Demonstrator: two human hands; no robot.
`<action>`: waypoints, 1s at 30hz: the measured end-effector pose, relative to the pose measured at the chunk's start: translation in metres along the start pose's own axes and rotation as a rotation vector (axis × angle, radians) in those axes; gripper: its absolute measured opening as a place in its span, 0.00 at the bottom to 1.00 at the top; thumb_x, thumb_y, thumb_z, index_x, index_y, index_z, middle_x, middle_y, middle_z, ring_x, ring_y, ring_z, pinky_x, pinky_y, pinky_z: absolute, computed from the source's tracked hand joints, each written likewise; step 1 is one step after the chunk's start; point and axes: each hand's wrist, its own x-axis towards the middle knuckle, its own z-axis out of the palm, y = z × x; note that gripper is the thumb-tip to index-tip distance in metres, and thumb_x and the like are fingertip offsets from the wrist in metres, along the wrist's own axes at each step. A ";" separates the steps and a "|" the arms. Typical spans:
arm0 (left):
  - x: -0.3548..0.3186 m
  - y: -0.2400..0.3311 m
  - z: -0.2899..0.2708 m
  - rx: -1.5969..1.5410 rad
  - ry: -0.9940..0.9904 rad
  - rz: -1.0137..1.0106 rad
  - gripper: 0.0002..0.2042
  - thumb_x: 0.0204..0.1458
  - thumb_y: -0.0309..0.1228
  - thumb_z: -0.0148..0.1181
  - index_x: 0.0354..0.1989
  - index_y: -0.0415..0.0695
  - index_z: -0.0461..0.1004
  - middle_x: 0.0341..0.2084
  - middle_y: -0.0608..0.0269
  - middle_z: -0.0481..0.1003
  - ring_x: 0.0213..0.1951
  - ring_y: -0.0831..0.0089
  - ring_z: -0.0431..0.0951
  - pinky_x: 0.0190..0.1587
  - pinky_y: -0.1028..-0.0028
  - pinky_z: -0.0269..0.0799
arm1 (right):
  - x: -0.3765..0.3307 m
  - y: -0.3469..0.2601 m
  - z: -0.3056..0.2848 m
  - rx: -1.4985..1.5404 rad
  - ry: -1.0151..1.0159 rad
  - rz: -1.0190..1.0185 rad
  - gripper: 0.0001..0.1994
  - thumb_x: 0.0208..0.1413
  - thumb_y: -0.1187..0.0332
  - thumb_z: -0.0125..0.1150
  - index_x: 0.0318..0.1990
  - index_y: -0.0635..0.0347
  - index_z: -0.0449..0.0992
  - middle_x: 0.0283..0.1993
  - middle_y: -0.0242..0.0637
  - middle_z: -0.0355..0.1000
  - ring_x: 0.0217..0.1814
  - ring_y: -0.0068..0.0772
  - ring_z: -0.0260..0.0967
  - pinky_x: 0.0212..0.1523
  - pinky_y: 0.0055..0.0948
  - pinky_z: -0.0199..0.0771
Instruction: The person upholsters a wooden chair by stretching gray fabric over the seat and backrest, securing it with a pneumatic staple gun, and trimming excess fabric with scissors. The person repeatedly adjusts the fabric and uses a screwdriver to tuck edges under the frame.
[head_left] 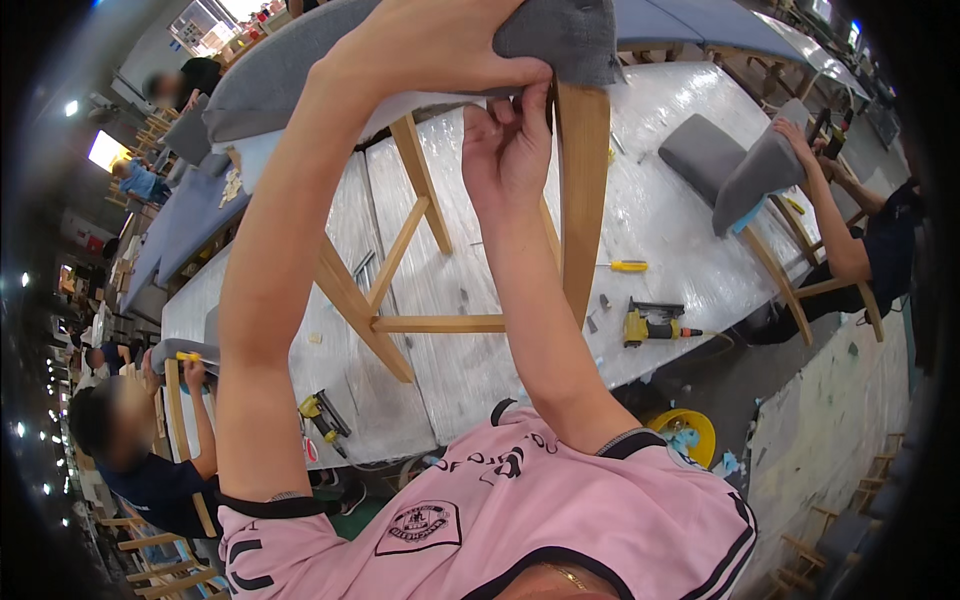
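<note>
A wooden-legged chair with grey upholstery (285, 85) stands in front of me on the plastic-covered table. Coming over the upholstery from the left, my left hand (430, 45) grips the grey fabric near a corner, its thumb along the lower edge; most of its other fingers are out of sight. Just below, my right hand (510, 150) is closed, thumb up and fingers curled at the fabric's underside edge beside the thick wooden leg (585, 190). Its fingertips are partly hidden under the upholstery.
On the plastic-wrapped table (455, 375) lie a yellow-handled screwdriver (628, 266), a yellow-and-black staple gun (652, 325) with a hose, and another staple gun (325, 415). A yellow bucket (690, 432) stands below. Co-workers handle chairs at right (765, 170) and left (172, 400).
</note>
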 end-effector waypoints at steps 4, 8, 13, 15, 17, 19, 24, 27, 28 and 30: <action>0.000 -0.001 -0.003 0.044 0.043 -0.004 0.41 0.43 0.41 0.68 0.69 0.41 0.62 0.61 0.45 0.68 0.63 0.48 0.68 0.67 0.54 0.62 | 0.019 0.019 -0.006 -0.009 -0.128 -0.100 0.08 0.68 0.61 0.62 0.51 0.45 0.76 0.38 0.16 0.71 0.34 0.14 0.59 0.38 0.21 0.64; -0.002 -0.005 0.004 0.093 0.108 -0.003 0.42 0.42 0.40 0.70 0.68 0.41 0.62 0.59 0.46 0.69 0.61 0.49 0.69 0.66 0.55 0.62 | 0.047 0.027 -0.023 -0.061 -0.223 -0.139 0.07 0.69 0.63 0.61 0.51 0.47 0.75 0.43 0.19 0.74 0.43 0.16 0.68 0.42 0.24 0.68; -0.003 -0.002 0.015 0.132 0.189 -0.030 0.44 0.40 0.40 0.73 0.69 0.42 0.62 0.58 0.47 0.69 0.60 0.50 0.69 0.64 0.55 0.63 | 0.052 0.022 -0.021 -0.075 -0.164 -0.096 0.07 0.70 0.64 0.58 0.52 0.48 0.73 0.48 0.23 0.75 0.45 0.19 0.71 0.44 0.27 0.71; -0.005 -0.004 0.017 0.141 0.183 -0.045 0.44 0.40 0.40 0.73 0.69 0.43 0.61 0.58 0.47 0.69 0.60 0.50 0.69 0.64 0.55 0.63 | 0.040 0.021 -0.009 -0.119 -0.090 -0.075 0.04 0.71 0.65 0.55 0.49 0.48 0.72 0.46 0.25 0.75 0.40 0.21 0.72 0.42 0.28 0.74; -0.004 -0.006 0.017 0.151 0.174 -0.045 0.44 0.40 0.40 0.73 0.69 0.43 0.61 0.58 0.47 0.69 0.60 0.50 0.69 0.64 0.55 0.63 | 0.020 0.008 -0.014 -0.294 -0.099 0.068 0.10 0.71 0.64 0.56 0.55 0.53 0.71 0.50 0.28 0.75 0.42 0.24 0.73 0.43 0.31 0.76; -0.002 -0.006 0.019 0.153 0.164 -0.043 0.44 0.41 0.41 0.73 0.69 0.43 0.61 0.58 0.47 0.69 0.60 0.50 0.69 0.64 0.55 0.63 | -0.024 -0.014 -0.023 -0.633 -0.086 0.271 0.20 0.68 0.64 0.60 0.62 0.63 0.69 0.55 0.33 0.74 0.43 0.31 0.77 0.42 0.34 0.78; 0.007 -0.010 0.016 0.069 0.178 -0.111 0.37 0.41 0.38 0.74 0.64 0.47 0.69 0.56 0.52 0.72 0.61 0.51 0.70 0.67 0.51 0.63 | -0.129 -0.163 -0.110 -1.248 -0.249 -0.093 0.08 0.66 0.70 0.60 0.44 0.66 0.80 0.23 0.39 0.77 0.23 0.31 0.75 0.26 0.31 0.79; 0.001 -0.018 0.038 0.282 0.200 -0.101 0.44 0.40 0.39 0.69 0.73 0.60 0.61 0.62 0.62 0.70 0.62 0.58 0.71 0.67 0.56 0.64 | -0.109 -0.213 -0.170 -1.072 0.424 -0.290 0.11 0.72 0.66 0.53 0.49 0.62 0.78 0.20 0.33 0.70 0.24 0.28 0.70 0.30 0.28 0.77; 0.002 -0.018 0.041 0.262 0.202 -0.108 0.44 0.39 0.39 0.69 0.72 0.60 0.62 0.62 0.62 0.70 0.62 0.58 0.71 0.66 0.56 0.65 | -0.110 -0.228 -0.223 -1.281 0.457 -0.154 0.11 0.70 0.65 0.55 0.49 0.62 0.79 0.27 0.36 0.75 0.29 0.30 0.74 0.33 0.29 0.77; 0.006 -0.018 0.035 0.229 0.218 -0.106 0.44 0.36 0.38 0.70 0.71 0.59 0.65 0.62 0.62 0.70 0.61 0.59 0.71 0.65 0.57 0.65 | -0.140 -0.241 -0.341 -1.832 0.349 0.111 0.12 0.66 0.64 0.59 0.50 0.60 0.80 0.37 0.42 0.81 0.36 0.36 0.79 0.38 0.33 0.77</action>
